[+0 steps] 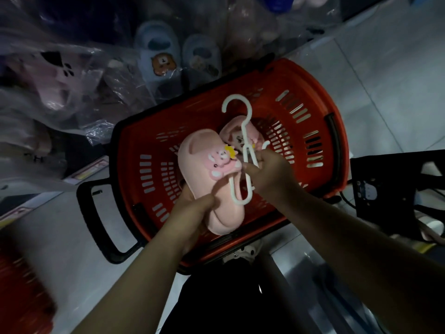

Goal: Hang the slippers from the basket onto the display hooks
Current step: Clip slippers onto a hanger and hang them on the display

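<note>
- Pink slipper [212,179] was held above red basket [313,75]; left hand [191,213] fingers curled round its heel end.
- Right hand [269,172] fingers pinched white hanger [244,131] against the slipper's upper.
- Second slipper [237,135] lay in the basket.

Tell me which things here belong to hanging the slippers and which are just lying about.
Job in hand: pink slipper held by left hand; second pink slipper; white hanger pinched by right hand; red basket.
Lying about: bagged blue bear slippers; bagged pink paw-print slipper.
</note>
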A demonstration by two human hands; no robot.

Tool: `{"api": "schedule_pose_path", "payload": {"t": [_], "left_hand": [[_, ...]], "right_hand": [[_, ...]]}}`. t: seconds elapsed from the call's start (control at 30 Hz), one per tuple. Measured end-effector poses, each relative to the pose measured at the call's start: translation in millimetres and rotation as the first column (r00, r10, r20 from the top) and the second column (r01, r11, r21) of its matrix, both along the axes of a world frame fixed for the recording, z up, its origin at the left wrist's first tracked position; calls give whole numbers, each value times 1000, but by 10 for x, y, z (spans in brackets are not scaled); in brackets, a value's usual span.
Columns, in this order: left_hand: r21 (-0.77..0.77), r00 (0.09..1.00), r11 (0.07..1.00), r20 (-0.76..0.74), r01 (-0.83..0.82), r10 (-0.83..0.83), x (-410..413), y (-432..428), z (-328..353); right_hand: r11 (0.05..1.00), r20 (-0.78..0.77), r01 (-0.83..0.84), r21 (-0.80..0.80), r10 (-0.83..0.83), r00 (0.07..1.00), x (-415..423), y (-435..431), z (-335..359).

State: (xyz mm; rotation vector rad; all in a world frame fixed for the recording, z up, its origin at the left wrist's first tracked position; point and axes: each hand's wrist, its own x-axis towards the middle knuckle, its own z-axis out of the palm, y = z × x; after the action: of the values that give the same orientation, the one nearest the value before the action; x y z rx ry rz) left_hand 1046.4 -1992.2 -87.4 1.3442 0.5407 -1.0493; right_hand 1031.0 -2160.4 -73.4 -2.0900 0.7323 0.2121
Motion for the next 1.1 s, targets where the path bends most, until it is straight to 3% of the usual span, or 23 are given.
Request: {"api": "schedule_pose_path", "payload": {"t": [0.07,0.17,0.2,0.27,0.3,0.37,0.43,0.63,0.8,0.97,1.1], "left_hand": [[68,986,985,50,157,-161,40,39,30],[353,908,904,249,239,-337,79,19,137],[467,835,862,380,199,-398,94,7,190],[607,529,780,616,156,-584,131,2,264],[656,369,738,654,160,-660,154,-8,299],[774,140,604,588,189,-797,191,-40,280],[846,57,487,488,217,-871,194,-102,273],[850,25,487,492,200,-870,221,-121,281],[888,67,387,383,249,-921,167,27,198],[860,275,470,411,199,-869,68,183,212],[846,476,476,325,239,-817,68,309,119]], "right_hand": [[999,36,50,12,-50,998,-8,43,42],[997,82,77,-4,-76,994,-35,69,92],[997,100,79,-21,-76,992,-36,72,106],[995,135,69,-76,-58,989,-24,78,131],[993,152,62,-102,-46,987,-15,88,137],[991,172,53,-120,-32,985,-6,117,147],[994,165,56,-94,-40,985,-3,152,167],[994,61,98,40,-100,993,-11,195,160],[994,27,78,73,-81,996,-8,273,-21],[992,51,-60,109,54,997,171,327,-19],[974,108,177,143,-193,975,315,245,-29]]}}
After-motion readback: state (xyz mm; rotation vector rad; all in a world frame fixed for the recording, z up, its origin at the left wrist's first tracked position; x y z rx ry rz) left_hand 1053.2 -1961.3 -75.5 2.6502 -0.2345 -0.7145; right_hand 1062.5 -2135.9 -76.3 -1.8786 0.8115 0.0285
